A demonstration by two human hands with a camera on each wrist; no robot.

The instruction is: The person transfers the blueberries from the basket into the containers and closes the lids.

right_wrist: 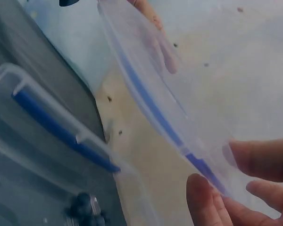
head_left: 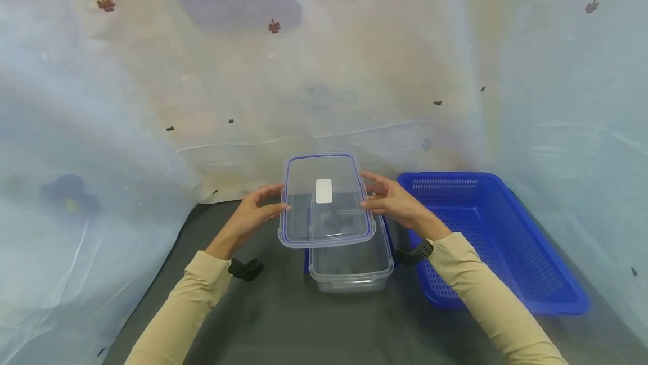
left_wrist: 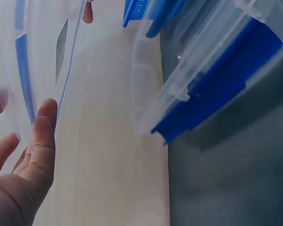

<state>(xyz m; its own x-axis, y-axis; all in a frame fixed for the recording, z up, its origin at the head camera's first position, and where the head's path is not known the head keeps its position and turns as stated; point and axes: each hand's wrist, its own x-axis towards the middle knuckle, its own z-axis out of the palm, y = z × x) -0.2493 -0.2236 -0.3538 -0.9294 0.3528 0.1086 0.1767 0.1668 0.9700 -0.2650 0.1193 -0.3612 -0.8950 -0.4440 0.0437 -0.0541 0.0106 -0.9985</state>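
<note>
Clear lid [head_left: 326, 201] off, lifted above container [head_left: 351, 264] at frame centre; left hand [head_left: 253, 214] and right hand [head_left: 392, 202] pinch its edges; not yet set down.

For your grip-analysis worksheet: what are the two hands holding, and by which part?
The clear lid, above the open container. Left hand grips its left long edge, right hand its right long edge.

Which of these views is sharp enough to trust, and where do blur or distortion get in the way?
Head view: evenly lit and sharpest, though wide-angle bending curves the backdrop; the clear lid held by left hand and right hand reads well above the container. Left wrist view: soft, fingers too close. Right wrist view: blurred, lid edge hazy.
</note>
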